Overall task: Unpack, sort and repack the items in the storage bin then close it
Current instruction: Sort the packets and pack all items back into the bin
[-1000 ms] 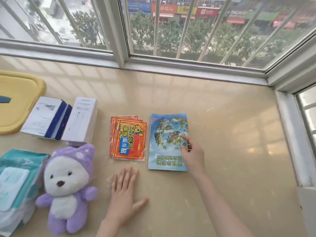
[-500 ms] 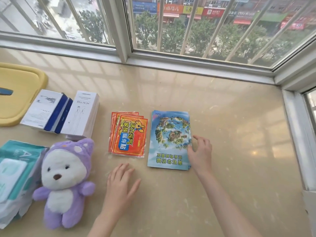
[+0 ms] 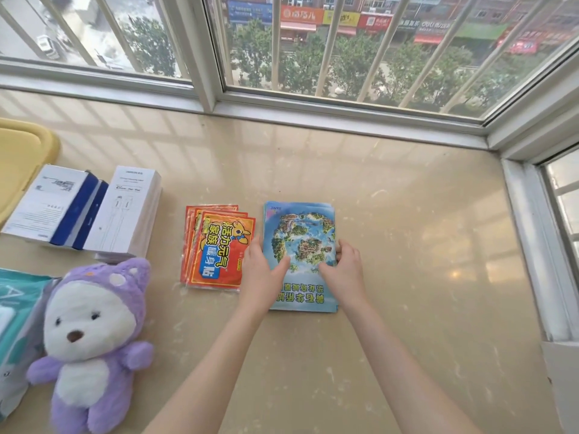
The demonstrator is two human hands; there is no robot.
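A stack of blue booklets (image 3: 300, 233) with an island picture lies flat on the beige sill. My left hand (image 3: 261, 272) holds its left edge with the thumb on the cover. My right hand (image 3: 343, 272) grips the right edge, fingers curled at the side and thumb on top. Just left of the booklets lies a fanned pile of red and orange packets (image 3: 219, 249), touching my left hand's fingers. A yellow plastic lid or bin (image 3: 22, 151) shows at the far left edge, mostly cut off.
A white box (image 3: 125, 211) and white-and-blue boxes (image 3: 47, 202) stand at the left. A purple plush bear (image 3: 91, 327) lies in front of them, beside a teal wipes pack (image 3: 15, 308). Window frames (image 3: 344, 111) bound the sill at the back and right.
My left hand left the sill and came up to the booklets' left edge. My right hand shifted from the cover to the right edge. The view moved slightly downward.
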